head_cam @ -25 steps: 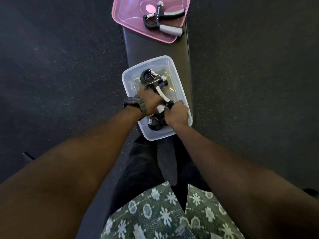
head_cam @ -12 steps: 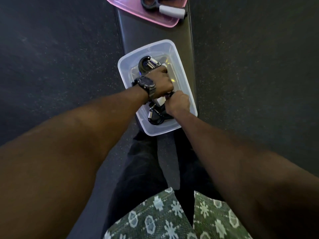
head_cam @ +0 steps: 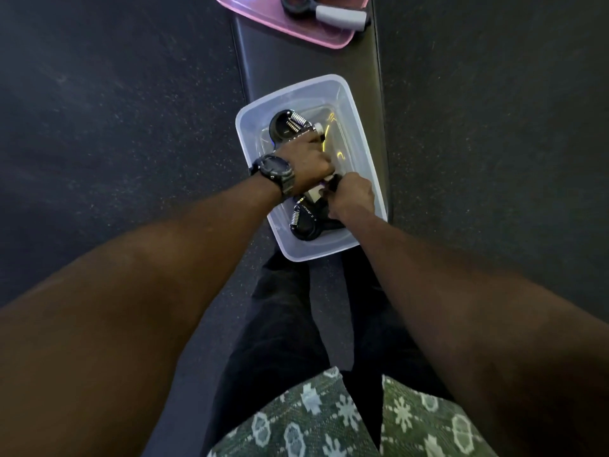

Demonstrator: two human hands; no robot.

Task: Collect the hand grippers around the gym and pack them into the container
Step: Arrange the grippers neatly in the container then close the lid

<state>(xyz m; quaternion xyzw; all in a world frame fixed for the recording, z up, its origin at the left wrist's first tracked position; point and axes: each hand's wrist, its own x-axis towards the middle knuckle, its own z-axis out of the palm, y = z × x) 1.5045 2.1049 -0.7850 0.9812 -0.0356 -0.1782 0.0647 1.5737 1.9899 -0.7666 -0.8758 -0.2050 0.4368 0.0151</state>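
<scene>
Hand grippers (head_cam: 290, 127) in clear container (head_cam: 349, 94): rigid, springy, I judge; left hand (head_cam: 306, 163) fingers curled round handle; right hand (head_cam: 351, 196) pinching second gripper (head_cam: 304, 222); I'd grasp handles.

Both my hands are down inside the clear plastic container (head_cam: 339, 90) on the dark bench (head_cam: 280, 61). My left hand (head_cam: 306, 163), with a black watch (head_cam: 273, 169) on its wrist, closes over the far hand gripper (head_cam: 288, 127). My right hand (head_cam: 351, 196) grips the handles of the near hand gripper (head_cam: 304, 222). Farther along the bench, a third gripper (head_cam: 324, 9) lies on a pink lid (head_cam: 263, 14).
</scene>
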